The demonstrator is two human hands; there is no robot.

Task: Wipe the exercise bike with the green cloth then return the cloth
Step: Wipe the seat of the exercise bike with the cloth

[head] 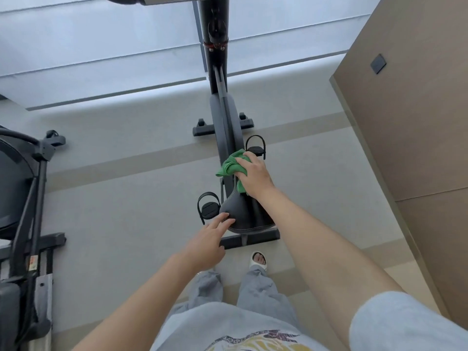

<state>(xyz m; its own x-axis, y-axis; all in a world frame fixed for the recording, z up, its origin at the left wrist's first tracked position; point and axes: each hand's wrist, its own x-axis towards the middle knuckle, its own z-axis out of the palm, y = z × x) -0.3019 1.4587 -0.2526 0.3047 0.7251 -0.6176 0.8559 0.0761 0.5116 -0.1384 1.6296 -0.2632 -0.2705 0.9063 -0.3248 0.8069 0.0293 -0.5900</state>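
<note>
— Both hands busy?
— Yes. Right hand [254, 174] clutches the cloth [231, 167], pressed on the bike [222, 117] frame ahead of the seat [247, 214]. Left hand [205, 245], fingers loose, steadies the seat so I can scrub.

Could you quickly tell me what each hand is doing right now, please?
Left hand: open, fingers touching the saddle.
Right hand: closed on the green cloth, against the bike frame.
</note>
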